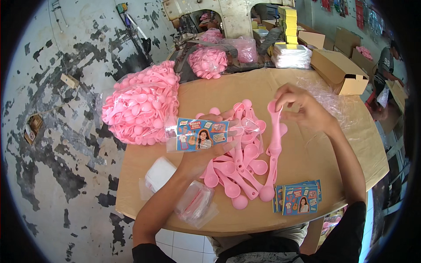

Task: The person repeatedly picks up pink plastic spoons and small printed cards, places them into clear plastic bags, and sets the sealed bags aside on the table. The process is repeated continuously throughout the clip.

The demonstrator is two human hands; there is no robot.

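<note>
My left hand (198, 160) is closed on a clear plastic bag with a blue printed card (202, 134) in it; part of the fingers is hidden behind the bag. To the right, my right hand (305, 109) pinches a pink spoon (275, 125) by its bowl end, and the spoon hangs down over others. Between and below my hands lies a loose pile of pink spoons (239, 171) on the brown tabletop (144, 193). Near the front edge is a stack of blue printed cards (300, 199). Beside my left forearm lie flat clear bags (196, 202).
A large bag of pink spoons (142, 103) stands at the back left. Behind are a smaller filled bag (208, 61), yellow boxes (287, 26) and an open cardboard box (337, 70). Crumpled clear plastic (326, 98) lies at the right. Another person (386, 65) is at the far right.
</note>
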